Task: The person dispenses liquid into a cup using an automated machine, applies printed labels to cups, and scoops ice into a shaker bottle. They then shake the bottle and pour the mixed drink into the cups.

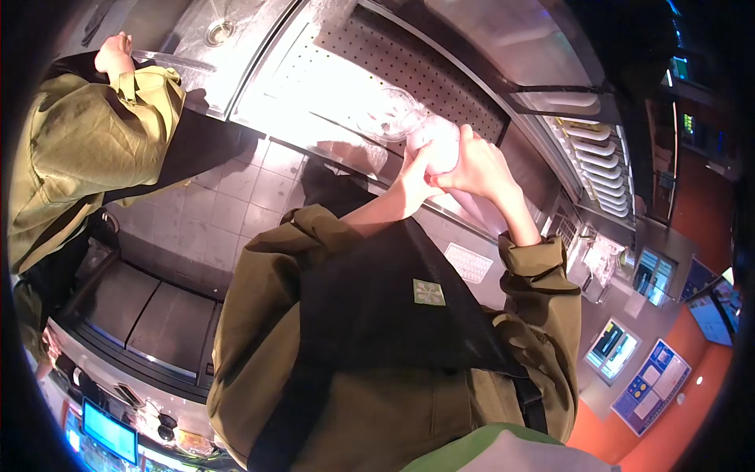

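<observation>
Both my hands are raised over the bright metal counter (287, 102). Between them is a pale, rounded, glare-washed thing (437, 141); its kind does not show clearly. My left hand (410, 185) closes on it from the left and below, thumb against its side. From the right, my right hand (481, 167) wraps its fingers around it, with the fingertips near my left hand. Just behind it on the counter lies a clear, shiny, plastic-looking thing (389, 114), blurred by glare. A pale strip (478, 208) shows below my hands; whether it joins the held thing I cannot tell.
A perforated dark metal panel (393, 59) runs along the counter's back. Another person's sleeve (102, 134) and hand (116, 53) are at the left, near a drain (219, 32). White handles (599, 165) line a rack at the right. Dark cabinets (169, 326) stand behind.
</observation>
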A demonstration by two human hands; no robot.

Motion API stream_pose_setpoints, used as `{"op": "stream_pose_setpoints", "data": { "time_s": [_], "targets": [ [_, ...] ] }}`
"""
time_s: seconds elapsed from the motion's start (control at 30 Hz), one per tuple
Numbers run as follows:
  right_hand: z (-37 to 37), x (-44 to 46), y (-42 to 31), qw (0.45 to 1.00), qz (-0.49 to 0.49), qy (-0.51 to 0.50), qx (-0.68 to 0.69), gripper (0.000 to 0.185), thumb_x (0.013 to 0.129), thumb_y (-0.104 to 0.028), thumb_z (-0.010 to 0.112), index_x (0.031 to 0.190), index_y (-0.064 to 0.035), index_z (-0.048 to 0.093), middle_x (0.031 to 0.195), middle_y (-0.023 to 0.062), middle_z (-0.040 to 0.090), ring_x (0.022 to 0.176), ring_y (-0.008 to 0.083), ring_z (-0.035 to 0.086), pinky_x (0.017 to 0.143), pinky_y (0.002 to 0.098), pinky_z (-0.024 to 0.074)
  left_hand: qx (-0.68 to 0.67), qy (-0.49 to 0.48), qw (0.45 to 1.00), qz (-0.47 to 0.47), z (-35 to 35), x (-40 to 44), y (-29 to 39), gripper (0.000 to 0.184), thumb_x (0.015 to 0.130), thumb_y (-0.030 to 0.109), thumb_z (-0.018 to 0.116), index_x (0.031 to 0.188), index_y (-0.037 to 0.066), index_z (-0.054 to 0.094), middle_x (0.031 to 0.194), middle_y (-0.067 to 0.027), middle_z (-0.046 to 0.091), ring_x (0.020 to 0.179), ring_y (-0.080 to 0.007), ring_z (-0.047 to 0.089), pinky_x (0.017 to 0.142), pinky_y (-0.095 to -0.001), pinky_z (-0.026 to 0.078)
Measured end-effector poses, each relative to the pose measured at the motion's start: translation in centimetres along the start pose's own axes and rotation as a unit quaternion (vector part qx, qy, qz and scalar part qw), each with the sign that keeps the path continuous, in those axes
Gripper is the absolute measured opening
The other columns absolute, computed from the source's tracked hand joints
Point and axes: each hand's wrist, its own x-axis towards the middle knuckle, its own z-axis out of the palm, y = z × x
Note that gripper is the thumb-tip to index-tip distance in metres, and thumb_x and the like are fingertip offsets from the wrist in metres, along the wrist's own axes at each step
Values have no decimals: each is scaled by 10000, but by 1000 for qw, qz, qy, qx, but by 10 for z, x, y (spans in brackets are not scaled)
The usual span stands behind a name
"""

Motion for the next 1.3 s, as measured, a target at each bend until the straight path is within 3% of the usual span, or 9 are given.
{"op": "stream_pose_setpoints", "data": {
  "time_s": [0.07,0.27,0.37,0.57,0.67,0.87,0.93,1.0,1.3],
  "targets": [
    [0,-1,-2,1000,9,-6,0,808,468,-419,755,992,123,463,895,274,591,829,379,617,736,390,508,0,7,1000,15,4,-2,4,583,869,398,508,1322,247,174,1199,-106,438,992,-241,541,599,-375,532],
    [1,-1,-5,1000,18,2,3,786,471,-428,764,971,92,453,905,267,589,854,381,611,754,416,496,-5,3,1000,1,0,-3,6,587,855,385,535,1317,244,202,1188,-95,455,1010,-240,540,645,-380,532],
    [5,-2,-3,1000,17,15,9,798,476,-449,767,974,72,424,916,262,587,871,379,607,753,447,488,76,-29,996,27,3,0,7,619,883,537,338,1351,146,235,1267,-120,445,1092,-275,516,771,-471,488],
    [8,-6,-3,999,12,45,15,813,502,-478,758,1009,46,399,940,255,579,894,376,597,758,487,470,61,-23,998,1,9,-3,11,615,882,558,281,1322,129,313,1210,-108,512,1051,-233,547,707,-389,511],
    [7,-9,-3,998,15,53,10,801,515,-479,750,1028,34,410,965,247,573,910,370,592,772,493,461,79,-25,997,1,10,-4,13,618,884,560,272,1328,131,303,1223,-106,499,1050,-226,548,720,-393,514],
    [7,-19,1,997,-5,71,-2,913,512,-465,754,1201,2,382,1110,208,519,1008,347,551,829,493,433,33,-24,999,7,8,-1,10,605,895,541,277,1334,126,282,1252,-100,466,1048,-236,547,720,-408,527],
    [6,-24,2,997,-18,79,-9,962,511,-452,760,1266,-19,349,1149,184,502,1043,336,534,846,492,423,-8,-54,998,13,2,2,8,576,861,494,415,1327,199,249,1236,-98,446,1056,-251,531,693,-405,522],
    [3,-28,3,997,-18,73,8,967,518,-436,764,1292,-45,335,1155,165,501,1061,323,524,850,493,421,-27,-67,997,8,-2,3,6,595,840,480,481,1325,243,229,1241,-99,424,1071,-268,515,699,-424,511],
    [-13,-76,32,997,22,69,27,922,537,-413,762,1301,-95,355,1114,172,550,1046,318,536,906,464,353,-45,-39,998,-31,6,1,8,608,825,506,484,1321,261,231,1259,-115,398,1105,-310,476,790,-525,451]
  ]
}}
